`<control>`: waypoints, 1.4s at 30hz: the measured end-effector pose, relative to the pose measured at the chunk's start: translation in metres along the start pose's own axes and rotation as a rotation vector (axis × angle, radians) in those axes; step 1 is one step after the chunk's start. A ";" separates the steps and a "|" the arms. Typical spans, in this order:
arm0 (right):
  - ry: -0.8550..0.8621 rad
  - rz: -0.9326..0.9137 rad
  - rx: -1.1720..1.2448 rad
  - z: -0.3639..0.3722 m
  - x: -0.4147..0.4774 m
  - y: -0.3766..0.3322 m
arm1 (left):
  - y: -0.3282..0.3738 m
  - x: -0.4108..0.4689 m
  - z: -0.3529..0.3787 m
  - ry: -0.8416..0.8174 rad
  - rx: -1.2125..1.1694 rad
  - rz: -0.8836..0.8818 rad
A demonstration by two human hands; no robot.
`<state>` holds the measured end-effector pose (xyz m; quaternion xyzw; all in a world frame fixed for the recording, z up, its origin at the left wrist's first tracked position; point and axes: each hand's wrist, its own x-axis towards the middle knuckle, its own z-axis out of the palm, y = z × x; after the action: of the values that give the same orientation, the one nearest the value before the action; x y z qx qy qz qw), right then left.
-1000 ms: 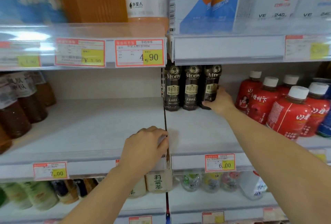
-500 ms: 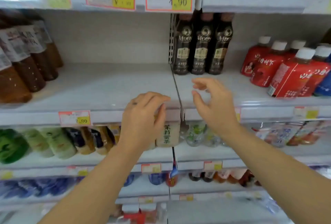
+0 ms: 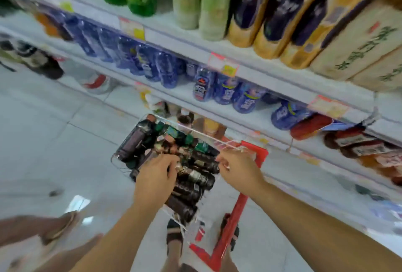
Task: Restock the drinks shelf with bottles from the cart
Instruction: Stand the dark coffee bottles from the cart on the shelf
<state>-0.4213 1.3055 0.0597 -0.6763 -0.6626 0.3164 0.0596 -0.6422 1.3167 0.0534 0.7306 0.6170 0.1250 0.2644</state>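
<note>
Left hand (image 3: pixel 155 176) curls onto dark bottles (image 3: pixel 188 194) in the cart (image 3: pixel 234 219); right hand (image 3: pixel 237 167), grip unreadable (blur); glossy white floor (image 3: pixel 65 132), shelves (image 3: pixel 256 119) alongside.

Pale, glossy floor tiles (image 3: pixel 43 119) fill the left and the near side, with thin grout lines (image 3: pixel 87 119) crossing them. There's a bright patch of glare (image 3: pixel 79 203) on the tiles at near left, and a small dark speck (image 3: pixel 53 193) lies just left of it. On the right, white shelving (image 3: pixel 187 43) runs slantwise from far left to near right, tier under tier, all of it stocked. Red-and-yellow price tags (image 3: pixel 224 65) sit along the front edges. The light is bright and even. Everything is smeared with blur, most of all the far-left shelf rows.
</note>
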 end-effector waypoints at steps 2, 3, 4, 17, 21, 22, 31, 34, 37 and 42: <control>-0.151 0.051 -0.017 0.037 0.017 -0.003 | -0.044 -0.008 0.015 -0.118 0.055 -0.127; -0.230 0.074 -0.024 0.054 0.025 -0.006 | -0.063 -0.012 0.023 -0.172 0.076 -0.179; -0.300 0.096 -0.030 0.071 0.032 -0.008 | -0.080 -0.015 0.031 -0.224 0.077 -0.219; -0.332 0.237 -0.097 0.162 0.085 0.006 | -0.101 -0.012 0.101 -0.111 -0.755 -0.923; -0.322 0.162 -0.216 0.162 0.092 0.009 | -0.096 0.002 0.116 -0.054 -0.834 -1.010; -0.323 0.149 -0.221 0.162 0.094 0.011 | -0.095 0.002 0.116 -0.022 -0.854 -1.006; -0.245 0.128 0.113 0.110 0.066 0.012 | -0.046 -0.007 0.066 0.028 -0.896 -0.664; -0.121 0.085 0.268 0.060 0.046 -0.003 | -0.007 0.005 0.028 0.089 -0.904 -0.480; 0.087 0.043 0.374 -0.008 0.022 -0.025 | 0.046 0.016 -0.018 0.172 -0.874 -0.295; 0.411 -0.062 0.342 -0.133 -0.024 -0.047 | 0.149 0.023 -0.094 0.320 -0.823 0.053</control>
<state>-0.3921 1.3339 0.1970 -0.6858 -0.5938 0.2779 0.3159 -0.5607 1.3462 0.2085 0.5515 0.5299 0.4786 0.4313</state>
